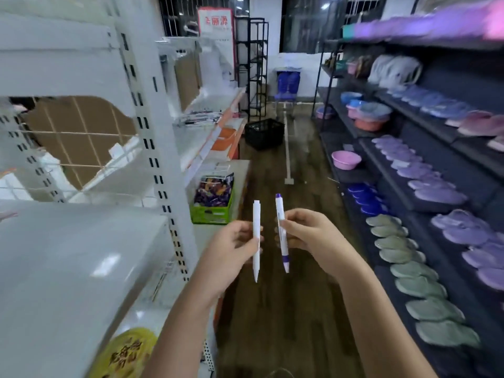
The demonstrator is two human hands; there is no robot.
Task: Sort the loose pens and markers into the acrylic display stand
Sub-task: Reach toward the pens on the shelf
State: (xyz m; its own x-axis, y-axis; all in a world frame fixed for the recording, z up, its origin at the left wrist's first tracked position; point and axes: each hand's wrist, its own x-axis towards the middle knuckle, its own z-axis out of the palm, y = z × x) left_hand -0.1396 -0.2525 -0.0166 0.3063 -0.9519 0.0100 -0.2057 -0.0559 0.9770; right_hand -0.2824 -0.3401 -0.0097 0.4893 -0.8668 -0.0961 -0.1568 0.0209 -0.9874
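My left hand (231,246) grips an all-white pen (256,214) by its middle, upright with the tip pointing down. A hand's width to the right, my right hand (308,236) pinches a white pen with purple ends (279,208), also nearly upright, tip down. Both pens hang over the wooden aisle floor, apart from each other. No acrylic display stand shows in this view.
White metal shelving (152,137) fills the left, with a green box of packets (212,203) on its low ledge. Dark shelves (425,203) of slippers and basins line the right. A black crate (264,133) and a blue chair (287,85) stand down the aisle.
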